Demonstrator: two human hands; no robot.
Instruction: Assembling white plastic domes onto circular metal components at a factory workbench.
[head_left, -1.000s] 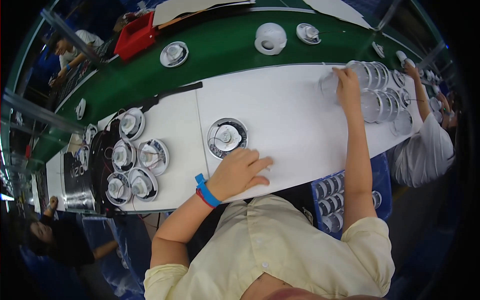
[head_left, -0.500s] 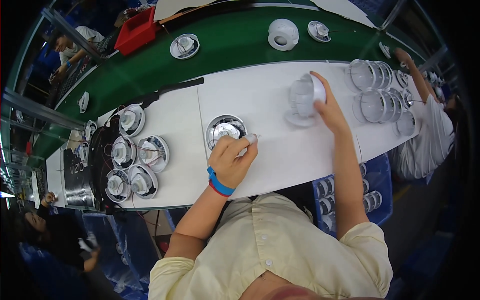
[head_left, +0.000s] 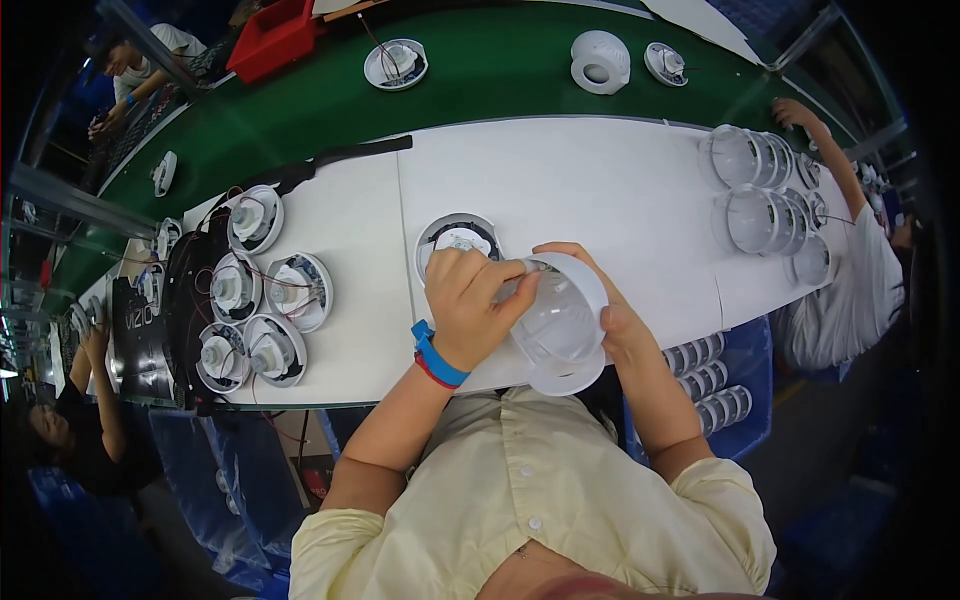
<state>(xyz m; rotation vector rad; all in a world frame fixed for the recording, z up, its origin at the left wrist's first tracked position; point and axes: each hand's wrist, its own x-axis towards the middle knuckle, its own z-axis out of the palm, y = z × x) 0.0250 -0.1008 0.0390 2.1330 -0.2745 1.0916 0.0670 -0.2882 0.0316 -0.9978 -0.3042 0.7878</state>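
My right hand (head_left: pixel 612 318) grips a clear plastic cover with a white rim (head_left: pixel 566 320) from its right side, tilted above the front of the white table. My left hand (head_left: pixel 470 305), with a blue wristband, is closed in a pinch, its fingertips at the upper left of the cover's rim. Something small and white shows at those fingertips, too little of it to name. Just behind the left hand lies a round white base with electronics (head_left: pixel 458 238), partly hidden by the fingers.
Several round white bases with wires (head_left: pixel 298 290) lie at the left beside a black sheet (head_left: pixel 150 345). Clear covers (head_left: pixel 752 218) stand in rows at the right, near a co-worker's arm (head_left: pixel 840 165). A green conveyor (head_left: pixel 500 75) runs behind; a blue bin (head_left: pixel 755 400) stands below right.
My right hand has brought the clear cover from the right of the table in towards my body, beside the left hand. My left hand has moved slightly, still pinched, and now meets the cover's rim.
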